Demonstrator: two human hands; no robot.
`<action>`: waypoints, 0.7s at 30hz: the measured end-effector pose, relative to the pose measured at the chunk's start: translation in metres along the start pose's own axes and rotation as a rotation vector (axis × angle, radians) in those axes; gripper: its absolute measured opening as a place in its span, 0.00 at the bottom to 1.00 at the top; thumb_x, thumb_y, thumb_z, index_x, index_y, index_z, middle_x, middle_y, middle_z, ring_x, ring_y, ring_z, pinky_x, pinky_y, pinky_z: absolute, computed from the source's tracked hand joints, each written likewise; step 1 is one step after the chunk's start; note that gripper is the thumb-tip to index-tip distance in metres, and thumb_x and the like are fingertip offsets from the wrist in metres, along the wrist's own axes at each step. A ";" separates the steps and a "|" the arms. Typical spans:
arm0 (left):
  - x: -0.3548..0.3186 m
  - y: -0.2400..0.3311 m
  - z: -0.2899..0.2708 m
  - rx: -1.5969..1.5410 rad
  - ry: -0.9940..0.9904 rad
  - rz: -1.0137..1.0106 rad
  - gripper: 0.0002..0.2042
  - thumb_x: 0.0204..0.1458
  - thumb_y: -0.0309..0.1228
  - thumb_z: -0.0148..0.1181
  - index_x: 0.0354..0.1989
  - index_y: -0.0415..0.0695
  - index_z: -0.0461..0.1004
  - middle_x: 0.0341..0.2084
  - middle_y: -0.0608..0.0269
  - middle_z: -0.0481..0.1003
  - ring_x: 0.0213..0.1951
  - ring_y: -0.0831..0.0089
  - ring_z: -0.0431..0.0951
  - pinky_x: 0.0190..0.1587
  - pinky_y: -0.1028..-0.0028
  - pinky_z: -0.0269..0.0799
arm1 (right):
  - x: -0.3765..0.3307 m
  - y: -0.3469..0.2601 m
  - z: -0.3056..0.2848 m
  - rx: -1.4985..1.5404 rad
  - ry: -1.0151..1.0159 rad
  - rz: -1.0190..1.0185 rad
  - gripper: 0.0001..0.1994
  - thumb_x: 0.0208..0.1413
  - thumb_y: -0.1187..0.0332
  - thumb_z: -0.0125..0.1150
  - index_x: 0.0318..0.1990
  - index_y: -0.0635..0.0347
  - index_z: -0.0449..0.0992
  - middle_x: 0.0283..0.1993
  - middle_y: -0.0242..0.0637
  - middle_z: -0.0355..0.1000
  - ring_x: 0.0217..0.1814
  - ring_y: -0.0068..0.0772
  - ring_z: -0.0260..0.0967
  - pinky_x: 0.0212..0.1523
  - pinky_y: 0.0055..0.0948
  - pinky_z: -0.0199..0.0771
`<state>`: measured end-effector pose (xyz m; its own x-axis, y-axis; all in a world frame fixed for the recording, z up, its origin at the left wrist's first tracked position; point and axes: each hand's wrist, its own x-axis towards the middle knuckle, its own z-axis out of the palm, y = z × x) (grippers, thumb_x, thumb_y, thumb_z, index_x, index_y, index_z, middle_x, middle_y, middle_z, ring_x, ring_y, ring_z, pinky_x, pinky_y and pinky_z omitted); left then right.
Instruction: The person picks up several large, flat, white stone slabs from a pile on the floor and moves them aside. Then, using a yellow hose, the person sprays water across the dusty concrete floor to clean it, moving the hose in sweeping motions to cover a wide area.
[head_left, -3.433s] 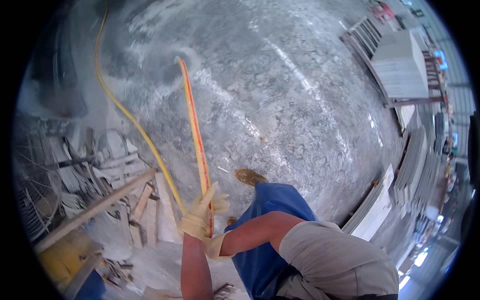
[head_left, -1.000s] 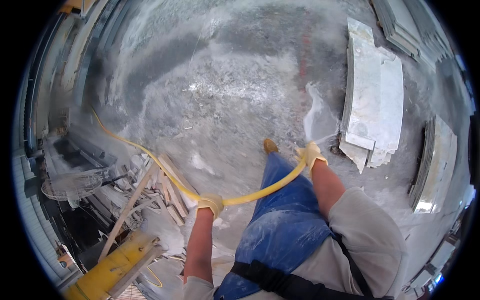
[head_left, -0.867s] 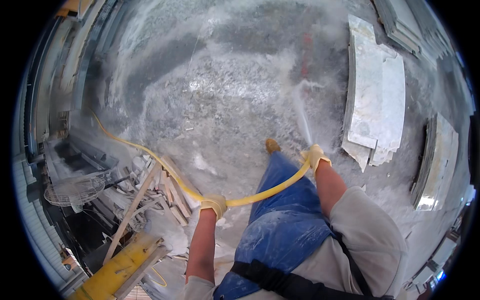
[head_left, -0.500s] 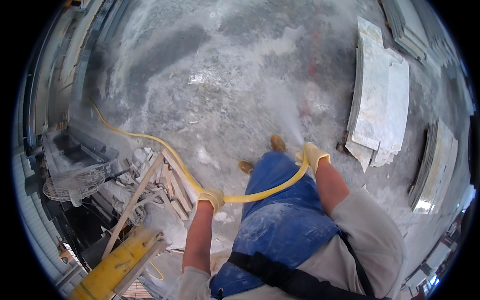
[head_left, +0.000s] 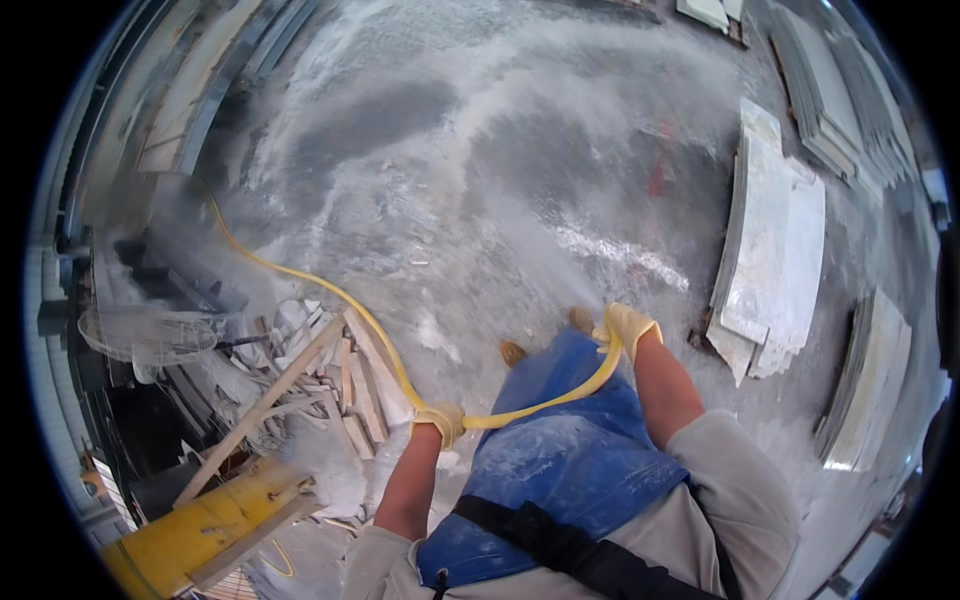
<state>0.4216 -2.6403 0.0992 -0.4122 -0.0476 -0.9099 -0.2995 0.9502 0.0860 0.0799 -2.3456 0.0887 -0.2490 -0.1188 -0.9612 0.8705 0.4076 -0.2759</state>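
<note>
Yellow hose (head_left: pixel 580 390), held two-handed, spraying a grey floor (head_left: pixel 390 230)

Item: one flexible hose. Runs in from the upper left, past the scrap, to the left hand (head_left: pixel 442 423), then sags across the blue apron (head_left: pixel 545 440) to the right hand (head_left: pixel 630 328).

Hands: both in pale yellow gloves. Left, fingers curled around the hose, back of glove uppermost. Right, fingers wrapped about the hose near its end; the outlet itself hidden by the glove.

Progress, as judged: work under way, not finished. Spray (head_left: pixel 548 258) leaves beside the right hand, fanning forward and left. Dark swathes ahead look wetted; pale, cloudy film lies between and around them, and whitish residue beside the scrap looks untreated. Share covered: cannot be told, wet and merely dark floor being hard to separate.

Edges, right: stacked stone slabs (head_left: pixel 765 250), broken corners toward the feet; a second slab stack (head_left: pixel 868 385) farther out.

Edges, left: timber offcuts (head_left: pixel 365 400) just beside the hose, a wire fan cage (head_left: pixel 148 335) beyond, a yellow beam (head_left: pixel 205 525) lower down.

Room: widest stretch ahead, between slabs and scrap. Hose could snag on the timber if dragged left; right arm has floor before reaching the slabs.
</note>
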 end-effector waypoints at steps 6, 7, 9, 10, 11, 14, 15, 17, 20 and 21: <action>-0.002 -0.021 0.022 -0.116 0.084 -0.028 0.14 0.54 0.42 0.59 0.42 0.50 0.84 0.39 0.47 0.83 0.44 0.50 0.83 0.48 0.56 0.77 | 0.048 0.033 -0.012 0.151 -0.047 -0.149 0.20 0.66 0.56 0.53 0.47 0.69 0.78 0.42 0.57 0.80 0.39 0.50 0.81 0.42 0.48 0.84; -0.002 -0.022 0.016 -0.136 0.095 -0.042 0.14 0.54 0.42 0.60 0.42 0.50 0.84 0.39 0.47 0.83 0.44 0.50 0.83 0.48 0.56 0.77 | 0.049 0.038 -0.020 -0.338 0.010 -0.216 0.21 0.67 0.55 0.52 0.48 0.68 0.78 0.43 0.57 0.80 0.42 0.50 0.81 0.42 0.47 0.84; -0.006 -0.018 -0.002 -0.171 0.117 -0.057 0.13 0.53 0.41 0.60 0.41 0.50 0.84 0.39 0.47 0.83 0.44 0.50 0.83 0.47 0.56 0.77 | 0.047 0.053 -0.044 -1.312 0.156 -0.306 0.23 0.68 0.53 0.51 0.50 0.66 0.78 0.45 0.56 0.79 0.47 0.50 0.80 0.41 0.44 0.82; -0.006 -0.016 -0.012 -0.139 0.149 -0.044 0.13 0.53 0.41 0.60 0.41 0.50 0.84 0.38 0.48 0.83 0.44 0.50 0.83 0.47 0.56 0.77 | 0.049 0.067 -0.054 -1.323 0.173 -0.279 0.21 0.67 0.53 0.52 0.48 0.66 0.78 0.43 0.54 0.79 0.44 0.49 0.80 0.39 0.44 0.80; -0.005 -0.017 -0.026 -0.111 0.184 -0.033 0.13 0.53 0.40 0.60 0.41 0.49 0.84 0.38 0.48 0.83 0.43 0.49 0.83 0.47 0.56 0.78 | 0.052 0.081 -0.064 -0.922 0.175 -0.182 0.20 0.67 0.54 0.53 0.46 0.67 0.78 0.40 0.53 0.79 0.41 0.47 0.80 0.36 0.44 0.79; -0.010 -0.006 -0.090 -0.042 0.225 0.008 0.13 0.53 0.40 0.59 0.40 0.49 0.84 0.38 0.48 0.83 0.42 0.49 0.83 0.46 0.56 0.78 | 0.059 0.103 -0.083 0.756 0.242 0.003 0.18 0.66 0.57 0.57 0.40 0.67 0.78 0.32 0.48 0.78 0.34 0.44 0.80 0.28 0.45 0.74; -0.006 0.003 -0.118 0.004 0.216 0.064 0.13 0.53 0.40 0.59 0.40 0.48 0.84 0.37 0.48 0.83 0.42 0.49 0.83 0.45 0.56 0.78 | 0.059 0.109 -0.100 0.833 0.271 0.014 0.17 0.65 0.57 0.59 0.38 0.67 0.78 0.30 0.46 0.78 0.31 0.42 0.80 0.25 0.45 0.73; -0.005 0.023 -0.147 0.037 0.239 0.116 0.14 0.52 0.40 0.59 0.40 0.48 0.84 0.37 0.48 0.83 0.41 0.49 0.84 0.45 0.56 0.78 | 0.094 0.101 -0.153 -0.443 0.059 -0.130 0.18 0.65 0.58 0.58 0.46 0.68 0.74 0.35 0.51 0.78 0.32 0.47 0.79 0.28 0.48 0.77; -0.005 0.066 -0.188 0.128 0.257 0.136 0.14 0.52 0.40 0.59 0.39 0.48 0.85 0.35 0.48 0.83 0.40 0.49 0.84 0.44 0.56 0.79 | 0.074 0.057 -0.172 -1.213 0.091 -0.213 0.20 0.66 0.60 0.53 0.56 0.68 0.67 0.46 0.57 0.76 0.36 0.53 0.79 0.34 0.55 0.81; -0.008 0.078 -0.192 0.163 0.267 0.141 0.14 0.51 0.40 0.59 0.39 0.48 0.85 0.35 0.48 0.83 0.39 0.49 0.84 0.44 0.56 0.79 | 0.062 0.044 -0.175 -0.934 0.148 -0.183 0.20 0.66 0.58 0.52 0.56 0.67 0.67 0.47 0.57 0.76 0.38 0.53 0.79 0.37 0.54 0.81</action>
<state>0.2363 -2.6244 0.1905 -0.6567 0.0293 -0.7536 -0.0913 0.9888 0.1180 0.0282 -2.1769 0.0171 -0.4536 -0.1627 -0.8762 0.1396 0.9581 -0.2502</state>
